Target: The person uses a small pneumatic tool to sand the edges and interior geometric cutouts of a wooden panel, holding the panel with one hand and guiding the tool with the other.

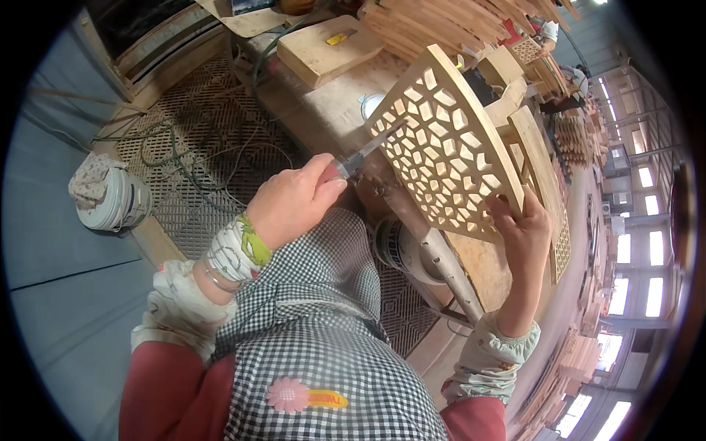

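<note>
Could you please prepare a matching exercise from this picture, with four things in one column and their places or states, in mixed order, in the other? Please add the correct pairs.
Things
1. Left hand
2. Right hand
3. Crumpled cloth
4. Small yellow tool

Places or states
A. On top of the white bucket
B. Gripping the edge of the pierced wooden panel
C. Lying on the wooden block
D. Closed around the handle of the thin tool

Right pairs
1-D, 2-B, 3-A, 4-C
</note>
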A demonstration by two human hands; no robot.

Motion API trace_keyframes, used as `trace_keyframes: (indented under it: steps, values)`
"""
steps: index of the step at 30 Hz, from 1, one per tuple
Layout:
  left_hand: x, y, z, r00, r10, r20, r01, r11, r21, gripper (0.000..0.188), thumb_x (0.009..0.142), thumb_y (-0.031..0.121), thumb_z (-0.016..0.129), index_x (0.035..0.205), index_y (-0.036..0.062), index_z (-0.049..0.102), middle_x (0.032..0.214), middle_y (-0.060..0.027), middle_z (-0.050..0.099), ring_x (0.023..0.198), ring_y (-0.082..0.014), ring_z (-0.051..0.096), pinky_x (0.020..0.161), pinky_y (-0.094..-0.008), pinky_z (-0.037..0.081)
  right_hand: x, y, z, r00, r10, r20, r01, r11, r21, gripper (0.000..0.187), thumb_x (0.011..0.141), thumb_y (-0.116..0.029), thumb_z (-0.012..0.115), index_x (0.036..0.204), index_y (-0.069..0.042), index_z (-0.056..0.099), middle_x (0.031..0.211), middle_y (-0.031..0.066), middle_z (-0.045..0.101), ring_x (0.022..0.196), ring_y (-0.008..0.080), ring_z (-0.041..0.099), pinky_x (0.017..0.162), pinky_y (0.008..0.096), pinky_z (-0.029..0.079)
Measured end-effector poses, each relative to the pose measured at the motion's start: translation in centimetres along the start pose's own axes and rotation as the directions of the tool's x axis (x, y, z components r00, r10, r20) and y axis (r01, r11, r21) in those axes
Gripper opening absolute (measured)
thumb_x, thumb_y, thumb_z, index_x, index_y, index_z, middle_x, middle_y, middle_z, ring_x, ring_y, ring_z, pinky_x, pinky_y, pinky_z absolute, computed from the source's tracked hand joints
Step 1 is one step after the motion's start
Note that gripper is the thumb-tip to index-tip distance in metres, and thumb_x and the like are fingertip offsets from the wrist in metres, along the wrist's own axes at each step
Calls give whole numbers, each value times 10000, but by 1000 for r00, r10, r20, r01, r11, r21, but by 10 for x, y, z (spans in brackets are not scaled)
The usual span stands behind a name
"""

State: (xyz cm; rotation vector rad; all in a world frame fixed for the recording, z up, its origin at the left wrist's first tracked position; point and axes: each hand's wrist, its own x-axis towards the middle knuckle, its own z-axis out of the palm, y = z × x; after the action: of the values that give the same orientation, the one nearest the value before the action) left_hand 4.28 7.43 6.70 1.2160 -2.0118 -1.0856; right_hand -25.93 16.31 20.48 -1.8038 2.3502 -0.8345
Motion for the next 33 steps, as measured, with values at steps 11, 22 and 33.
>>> trace_keyframes:
  steps: [11,22,33]
  values:
    - [31,27,-1,999,44,28,-48,980,191,348,991,322,619,1122,1,611,867,-246,717,794,-452,701,692,-512,566,-6,-7,-1,999,-45,9,46,998,-53,213,844,-149,812,886,-3,662,623,133,576,511,227,491,552,332,438]
    - [21,10,19,992,99,-81,-96,995,35,386,1002,321,624,1199,-9,592,912,-202,734,699,-366,721,612,-421,566,0,-5,-3,997,77,30,-77,997,-13,150,855,-96,788,931,-8,693,726,73,693,620,117,614,606,295,491]
    - [-47,46,30,946,40,322,60,954,-294,554,970,329,668,1405,18,527,1066,-243,731,944,-400,735,804,-431,579,-22,31,38,923,64,-378,179,801,571,197,951,-105,777,1057,39,697,905,10,681,774,53,645,673,203,536]
